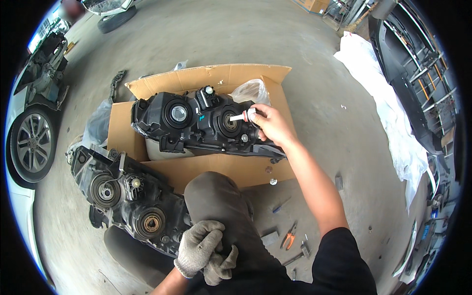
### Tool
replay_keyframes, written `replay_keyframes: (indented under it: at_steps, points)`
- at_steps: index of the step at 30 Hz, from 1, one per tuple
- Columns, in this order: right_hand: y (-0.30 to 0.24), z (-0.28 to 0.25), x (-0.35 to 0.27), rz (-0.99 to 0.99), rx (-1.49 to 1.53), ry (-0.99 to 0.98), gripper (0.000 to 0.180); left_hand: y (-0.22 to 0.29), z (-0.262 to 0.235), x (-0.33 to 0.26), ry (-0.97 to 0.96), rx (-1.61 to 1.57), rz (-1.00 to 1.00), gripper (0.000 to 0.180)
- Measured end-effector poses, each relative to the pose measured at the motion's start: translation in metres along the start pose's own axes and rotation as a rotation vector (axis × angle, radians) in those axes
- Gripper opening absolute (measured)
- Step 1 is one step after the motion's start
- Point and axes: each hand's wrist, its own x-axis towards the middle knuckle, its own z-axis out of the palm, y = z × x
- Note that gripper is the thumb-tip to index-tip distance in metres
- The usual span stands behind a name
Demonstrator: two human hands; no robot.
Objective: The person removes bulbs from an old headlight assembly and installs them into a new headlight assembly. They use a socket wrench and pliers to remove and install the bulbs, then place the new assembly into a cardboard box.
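My bare right hand (270, 125) pinches a headlight bulb (238, 118) by its base. The bulb's pale tip points left, over the round right-hand opening (227, 123) of a black headlight housing (196, 135). From this angle I cannot tell whether the tip is inside the opening. That housing lies back side up across an open cardboard box (206, 167). In a grey knit glove, my left hand (199, 246) is closed by my lap around a loose matching glove (221, 267). Left of my knee, a second headlight housing (125, 196) rests with its two round openings facing up.
Orange-handled pliers (289, 239), a hammer (302, 250) and a screwdriver (281, 205) lie on the floor at right. White sheeting (378, 108) and a black bumper (403, 83) stand farther right. A car wheel (32, 144) is at far left.
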Motion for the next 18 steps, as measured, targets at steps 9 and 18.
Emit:
replay_keyframes:
  at_steps: [9,18]
  points:
    - [0.009,0.014,-0.009,-0.230,-0.223,0.080,0.036,0.002,-0.003,-0.002,-0.034,-0.053,-0.043,0.018]
    - [0.015,0.036,0.001,-0.367,-0.462,0.171,0.039,0.039,-0.014,0.014,0.120,-0.115,0.097,0.020]
